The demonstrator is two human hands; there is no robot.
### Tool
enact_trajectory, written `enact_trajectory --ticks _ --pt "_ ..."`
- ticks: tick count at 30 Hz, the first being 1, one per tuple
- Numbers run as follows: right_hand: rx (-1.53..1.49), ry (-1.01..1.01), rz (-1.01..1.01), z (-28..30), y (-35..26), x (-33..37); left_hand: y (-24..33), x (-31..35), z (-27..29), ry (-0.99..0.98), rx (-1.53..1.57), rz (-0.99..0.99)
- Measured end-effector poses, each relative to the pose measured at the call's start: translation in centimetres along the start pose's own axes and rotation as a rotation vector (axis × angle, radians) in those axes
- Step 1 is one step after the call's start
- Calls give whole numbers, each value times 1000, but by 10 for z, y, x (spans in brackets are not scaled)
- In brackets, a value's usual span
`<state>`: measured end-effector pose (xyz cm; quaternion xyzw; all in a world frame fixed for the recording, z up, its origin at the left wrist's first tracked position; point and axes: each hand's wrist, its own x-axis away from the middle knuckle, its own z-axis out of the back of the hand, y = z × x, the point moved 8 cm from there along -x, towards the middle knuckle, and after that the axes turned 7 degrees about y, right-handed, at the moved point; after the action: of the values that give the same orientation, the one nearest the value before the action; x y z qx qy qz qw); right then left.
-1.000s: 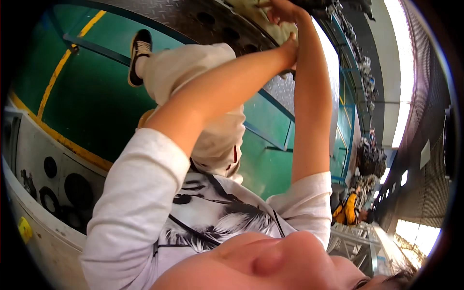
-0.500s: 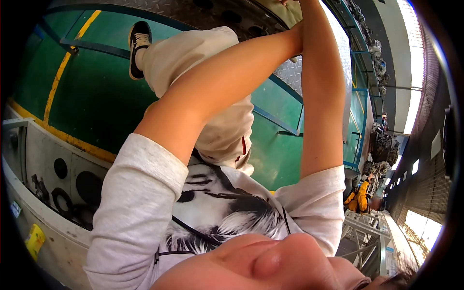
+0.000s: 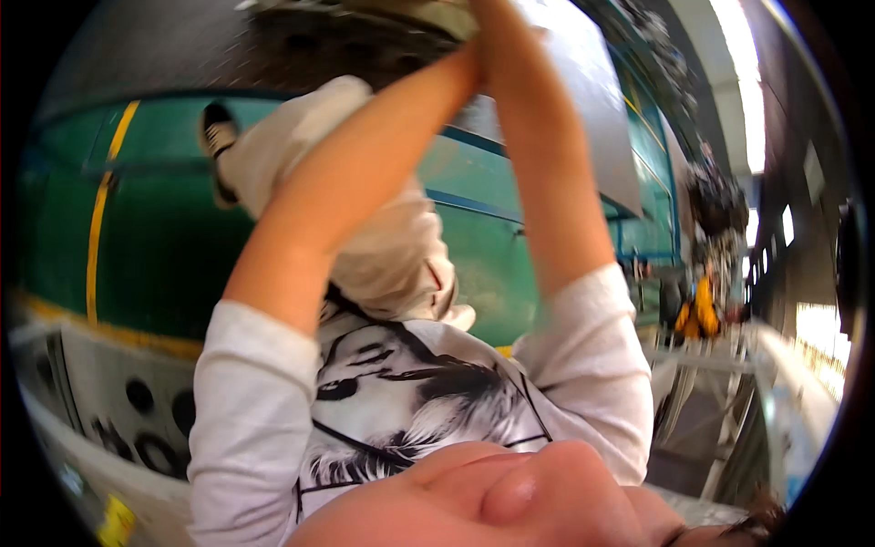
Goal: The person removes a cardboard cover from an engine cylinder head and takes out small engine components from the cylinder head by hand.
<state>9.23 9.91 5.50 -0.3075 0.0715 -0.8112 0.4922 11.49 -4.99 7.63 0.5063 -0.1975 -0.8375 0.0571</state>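
My left forearm slants up and to the right until it meets my right forearm, which crosses in front of it near the top edge. My left hand is hidden there, and my right hand lies beyond the frame. Nearest to the hands is a dark metal part with round holes, blurred, on a dark metal worktop. A pale olive surface shows beside my right wrist. To the right of the forearms extends a shiny grey metal sheet.
Blue frame bars run above the green floor, which carries a yellow line. A pale open-topped casing with round black parts stands at left. Piled metal parts and a person in orange are farther right.
My head view has shifted, so the worktop and dark part appear lower. Both forearms have moved left in the picture, and my right hand has gone past the top edge.
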Motion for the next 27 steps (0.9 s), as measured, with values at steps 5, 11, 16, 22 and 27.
enact_trajectory --ticks 5,11,16,22,27 --pt "22 82 31 -5 56 -1 63 13 12 89 -177 -307" --pt "31 51 -39 -12 42 -19 71 1 26 47 -177 -186" --pt "126 40 11 -10 34 -30 64 5 29 69 -151 -205" --pt "83 83 27 -10 21 -15 51 4 26 2 -198 -143" --pt "23 96 74 -18 12 -4 49 8 23 -49 -210 -145"
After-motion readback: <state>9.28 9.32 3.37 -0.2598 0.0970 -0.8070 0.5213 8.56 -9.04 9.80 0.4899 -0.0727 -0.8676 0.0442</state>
